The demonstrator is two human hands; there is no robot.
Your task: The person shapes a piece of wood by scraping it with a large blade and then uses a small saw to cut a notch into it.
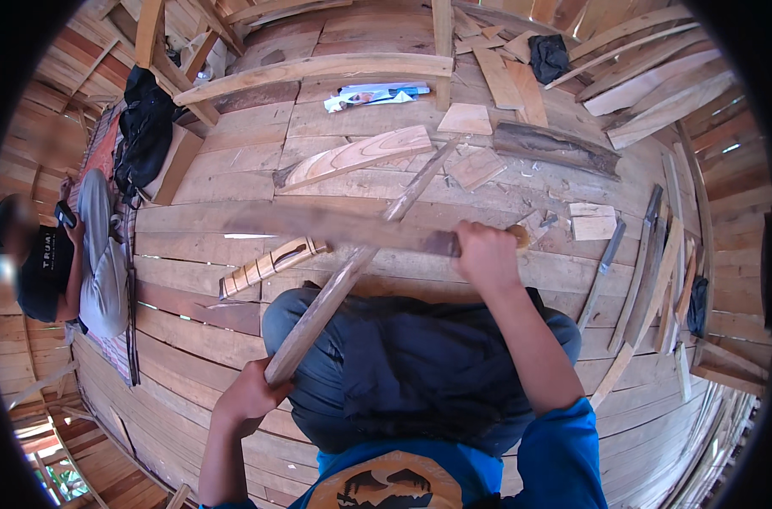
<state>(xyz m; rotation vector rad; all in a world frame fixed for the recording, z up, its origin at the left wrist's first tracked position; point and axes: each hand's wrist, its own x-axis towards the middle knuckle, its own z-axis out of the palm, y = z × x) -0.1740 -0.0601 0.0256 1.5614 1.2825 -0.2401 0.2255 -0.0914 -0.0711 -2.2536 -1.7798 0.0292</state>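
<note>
I see two hands at work: the left hand (252, 392) clamped round the near end of one wooden pole (325, 304) that slants out over the plank floor (182, 382), the right hand (486, 254) clamped on one machete (343, 230), its blurred blade crossing the pole. One wooden sheath (269, 267) lies just left of them; one other person (100, 263) sits farther left.

white capital letters (49, 248), on black shirt (39, 284)
</note>
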